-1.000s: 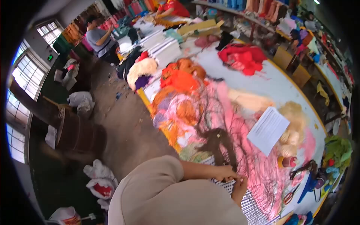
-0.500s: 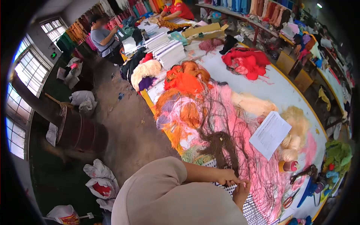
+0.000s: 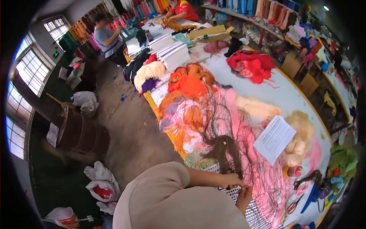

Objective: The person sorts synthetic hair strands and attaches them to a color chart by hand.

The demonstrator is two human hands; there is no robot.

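Note:
My left hand (image 3: pixel 231 180) and my right hand (image 3: pixel 243 196) meet low in the view, fingertips pinched together at the end of dark brown yarn (image 3: pixel 225 152); what lies between the fingertips is too small to make out. Beneath them is a white sheet with rows of dark marks (image 3: pixel 256 214). Pink yarn (image 3: pixel 244 133) with loose brown strands over it spreads just right of my hands. A green yarn bunch (image 3: pixel 199 160) lies beyond my left forearm. Farther right rest a printed paper (image 3: pixel 274 139) and a pink-topped spool (image 3: pixel 292 171).
Orange-red yarn (image 3: pixel 188 82), red yarn (image 3: pixel 251 65) and white stacks (image 3: pixel 173 53) cover parts of the long table (image 3: pixel 284 87). Scissors (image 3: pixel 292 207) lie at right. Two people (image 3: pixel 106 38) work at the far end. A rusty barrel (image 3: pixel 82 131) and bags (image 3: pixel 102 187) stand left.
My right hand has turned slightly and its fingers have drawn closer together against my left fingertips. The yarn lies nearly as before.

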